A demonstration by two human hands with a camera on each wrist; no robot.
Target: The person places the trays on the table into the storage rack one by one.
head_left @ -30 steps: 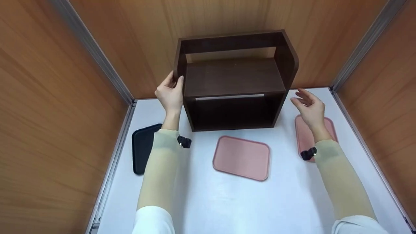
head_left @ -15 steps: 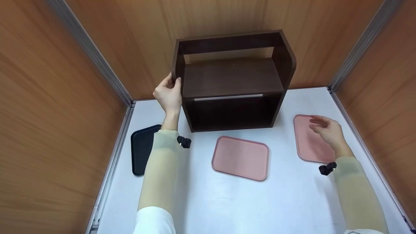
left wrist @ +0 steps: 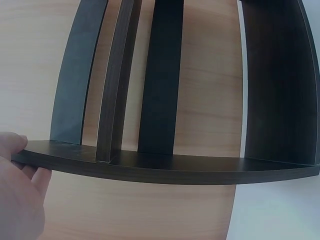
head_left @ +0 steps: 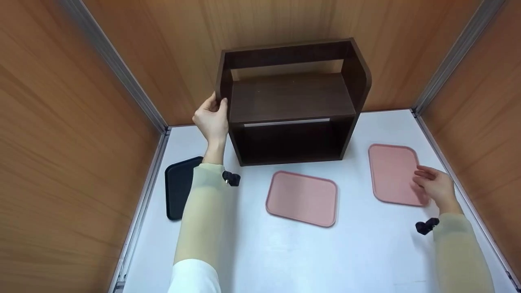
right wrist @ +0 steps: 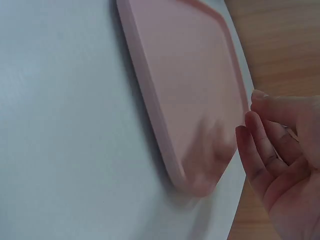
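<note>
The shelf unit (head_left: 291,101) stood at the table's (head_left: 358,252) back. Before it lay the middle tray (head_left: 301,197); another tray (head_left: 392,174) lay to its right, a third tray (head_left: 179,185) to its left.

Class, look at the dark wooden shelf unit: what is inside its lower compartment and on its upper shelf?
The shelf unit shows nothing on its upper board. Its lower compartment looks bare, though its back is dark and shadowed, so that part stays uncertain. The left hand grips its left side panel.
</note>
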